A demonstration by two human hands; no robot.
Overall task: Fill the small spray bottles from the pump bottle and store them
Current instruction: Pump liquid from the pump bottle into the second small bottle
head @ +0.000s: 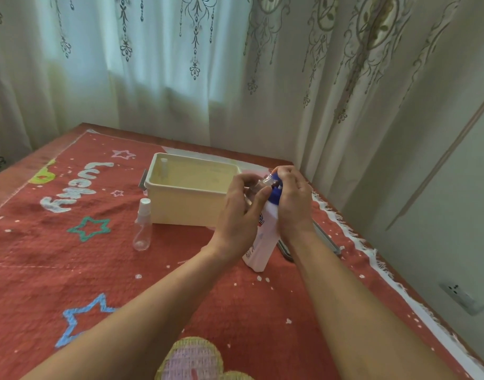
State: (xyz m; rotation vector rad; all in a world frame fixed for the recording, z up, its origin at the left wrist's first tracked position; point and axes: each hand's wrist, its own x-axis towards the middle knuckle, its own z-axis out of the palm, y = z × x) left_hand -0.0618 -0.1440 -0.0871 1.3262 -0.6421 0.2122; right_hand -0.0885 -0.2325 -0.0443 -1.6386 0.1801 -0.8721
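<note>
A white pump bottle with a blue pump head stands tilted on the red cloth. My right hand is closed over the pump head. My left hand holds a small clear spray bottle with its open neck against the pump spout. A second small clear spray bottle with a white cap stands on the cloth to the left. Inside the cream box a third small bottle stands in the far left corner.
The table wears a red towel-like cloth with stars and letters. A grey lid-like piece lies at the right behind the pump bottle. Curtains hang behind the table and a wall with a socket is at the right.
</note>
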